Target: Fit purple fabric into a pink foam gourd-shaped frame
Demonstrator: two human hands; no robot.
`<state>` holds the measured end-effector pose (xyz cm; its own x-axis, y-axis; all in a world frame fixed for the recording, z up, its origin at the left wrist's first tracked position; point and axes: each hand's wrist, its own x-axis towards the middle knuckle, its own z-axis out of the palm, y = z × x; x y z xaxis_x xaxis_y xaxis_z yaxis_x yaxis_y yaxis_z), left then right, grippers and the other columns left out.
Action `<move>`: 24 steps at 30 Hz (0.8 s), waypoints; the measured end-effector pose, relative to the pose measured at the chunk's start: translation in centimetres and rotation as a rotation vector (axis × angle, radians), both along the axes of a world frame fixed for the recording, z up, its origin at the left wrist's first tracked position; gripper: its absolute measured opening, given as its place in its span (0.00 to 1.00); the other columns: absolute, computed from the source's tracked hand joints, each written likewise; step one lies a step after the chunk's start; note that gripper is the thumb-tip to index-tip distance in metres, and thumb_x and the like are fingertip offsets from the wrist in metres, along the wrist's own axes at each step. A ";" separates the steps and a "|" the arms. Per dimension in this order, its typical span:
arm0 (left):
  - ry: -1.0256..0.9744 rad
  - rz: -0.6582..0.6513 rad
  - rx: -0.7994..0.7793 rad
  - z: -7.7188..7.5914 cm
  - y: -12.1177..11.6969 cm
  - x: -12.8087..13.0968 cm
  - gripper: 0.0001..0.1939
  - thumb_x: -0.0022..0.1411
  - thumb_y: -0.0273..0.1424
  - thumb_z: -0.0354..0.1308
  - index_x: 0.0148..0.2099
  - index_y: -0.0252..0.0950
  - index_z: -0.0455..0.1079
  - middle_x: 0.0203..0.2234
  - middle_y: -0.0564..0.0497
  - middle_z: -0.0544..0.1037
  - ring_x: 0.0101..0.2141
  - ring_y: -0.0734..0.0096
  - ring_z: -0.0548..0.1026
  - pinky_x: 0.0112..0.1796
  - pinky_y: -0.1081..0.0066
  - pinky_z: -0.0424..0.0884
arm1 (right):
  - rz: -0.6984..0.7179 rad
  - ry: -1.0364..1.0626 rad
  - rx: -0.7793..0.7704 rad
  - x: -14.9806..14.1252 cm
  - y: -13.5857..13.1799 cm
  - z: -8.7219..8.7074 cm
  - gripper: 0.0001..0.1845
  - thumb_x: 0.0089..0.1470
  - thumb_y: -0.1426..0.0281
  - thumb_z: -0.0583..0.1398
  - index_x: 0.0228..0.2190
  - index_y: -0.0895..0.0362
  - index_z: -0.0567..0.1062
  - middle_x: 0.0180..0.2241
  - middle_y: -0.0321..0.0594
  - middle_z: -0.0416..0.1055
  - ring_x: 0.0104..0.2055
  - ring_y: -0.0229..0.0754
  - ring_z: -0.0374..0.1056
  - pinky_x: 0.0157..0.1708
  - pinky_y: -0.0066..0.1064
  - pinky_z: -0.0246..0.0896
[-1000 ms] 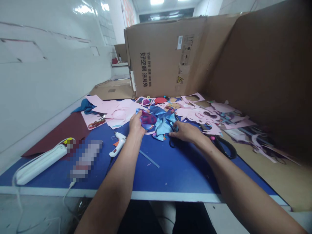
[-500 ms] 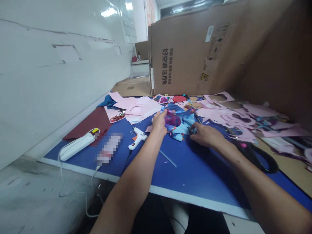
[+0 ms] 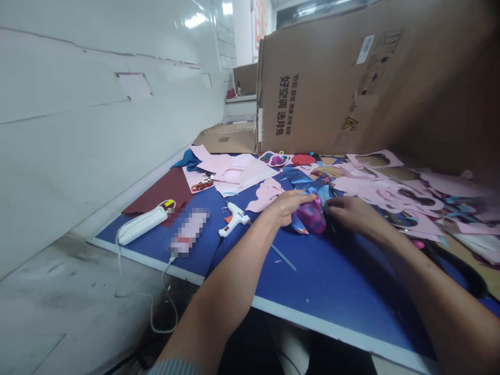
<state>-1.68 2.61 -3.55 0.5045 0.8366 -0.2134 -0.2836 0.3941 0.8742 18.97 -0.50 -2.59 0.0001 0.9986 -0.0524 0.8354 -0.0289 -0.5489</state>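
- White wall (image 3: pixel 94 140) on my left, glossy, bright glare (image 3: pixel 196 20) near its top.
- Blue table (image 3: pixel 332 297) before me, pale-edged.
- Big carton (image 3: pixel 324 94) stands beyond, dark toward my right.

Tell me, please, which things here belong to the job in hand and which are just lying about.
In the job, it seems:
purple and blue cloth, held by the left hand; right hand close beside it, anything it holds unclear

Lying about, untouched:
glue gun
pink paper
dark red sheet
thin strip
cardboard box
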 end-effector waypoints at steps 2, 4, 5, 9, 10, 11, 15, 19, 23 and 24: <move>0.080 -0.055 0.033 0.2 -0.4 0.3 0.17 0.52 0.35 0.83 0.32 0.36 0.77 0.25 0.51 0.81 0.26 0.70 0.78 0.38 0.67 0.77 | -0.030 0.039 0.027 0.0 -0.1 0.1 0.16 0.59 0.65 0.60 0.39 0.57 0.88 0.34 0.45 0.84 0.36 0.50 0.77 0.36 0.35 0.63; 0.113 -0.091 0.077 0.4 -0.8 0.6 0.17 0.51 0.36 0.83 0.31 0.36 0.78 0.25 0.52 0.81 0.27 0.71 0.76 0.37 0.69 0.74 | -0.042 0.065 0.037 0.0 -0.2 0.2 0.16 0.60 0.65 0.60 0.37 0.57 0.88 0.32 0.44 0.83 0.34 0.49 0.75 0.35 0.35 0.62; 0.106 -0.120 0.100 0.4 -1.1 0.7 0.17 0.51 0.36 0.83 0.33 0.36 0.79 0.27 0.52 0.82 0.28 0.71 0.77 0.38 0.69 0.73 | -0.048 0.080 0.041 0.0 -0.3 0.3 0.15 0.59 0.65 0.60 0.35 0.57 0.87 0.30 0.43 0.82 0.33 0.48 0.74 0.34 0.34 0.61; 0.106 -0.196 0.121 0.5 -1.8 1.3 0.18 0.50 0.37 0.84 0.34 0.34 0.81 0.27 0.51 0.82 0.29 0.72 0.77 0.39 0.70 0.73 | -0.105 0.165 0.090 -0.2 -0.3 0.3 0.14 0.57 0.68 0.59 0.31 0.58 0.85 0.28 0.40 0.80 0.33 0.45 0.72 0.33 0.32 0.59; 0.097 -0.206 0.116 0.4 -1.9 1.5 0.18 0.51 0.37 0.84 0.35 0.34 0.81 0.28 0.51 0.83 0.29 0.72 0.78 0.39 0.70 0.73 | -0.134 0.177 0.100 -0.1 -0.2 0.2 0.14 0.57 0.67 0.60 0.31 0.59 0.85 0.27 0.40 0.80 0.33 0.45 0.72 0.32 0.32 0.58; 0.087 -0.199 0.106 0.4 -2.0 1.6 0.17 0.52 0.37 0.83 0.35 0.34 0.81 0.29 0.50 0.83 0.29 0.72 0.78 0.38 0.70 0.73 | -0.149 0.195 0.102 -0.1 -0.2 0.1 0.13 0.57 0.67 0.60 0.31 0.59 0.85 0.26 0.39 0.79 0.32 0.45 0.71 0.32 0.31 0.58; 0.047 -0.191 0.027 0.5 -2.0 1.8 0.13 0.58 0.34 0.80 0.35 0.33 0.81 0.28 0.47 0.84 0.30 0.69 0.80 0.40 0.68 0.76 | -0.168 0.237 0.103 0.1 0.1 -0.1 0.12 0.55 0.68 0.60 0.30 0.59 0.84 0.23 0.37 0.77 0.29 0.42 0.69 0.31 0.30 0.58; 0.005 -0.118 -0.060 0.6 -2.1 2.0 0.09 0.62 0.26 0.76 0.34 0.33 0.77 0.25 0.50 0.81 0.26 0.73 0.78 0.37 0.71 0.75 | -0.161 0.254 0.120 -0.1 0.1 -0.3 0.13 0.56 0.67 0.60 0.30 0.59 0.84 0.24 0.38 0.78 0.29 0.42 0.70 0.30 0.30 0.59; -0.029 -0.090 -0.095 1.0 -2.3 2.2 0.10 0.61 0.23 0.76 0.34 0.34 0.76 0.26 0.51 0.81 0.24 0.73 0.78 0.33 0.73 0.76 | -0.163 0.245 0.136 -0.5 0.2 -0.4 0.13 0.57 0.68 0.60 0.31 0.59 0.85 0.26 0.39 0.79 0.30 0.42 0.70 0.31 0.29 0.59; -0.027 -0.091 -0.096 1.1 -2.4 2.2 0.10 0.61 0.22 0.75 0.34 0.34 0.76 0.26 0.51 0.81 0.24 0.73 0.78 0.32 0.73 0.76 | -0.165 0.241 0.139 -0.6 0.3 -0.4 0.13 0.58 0.69 0.60 0.31 0.59 0.85 0.27 0.39 0.80 0.31 0.42 0.71 0.32 0.29 0.59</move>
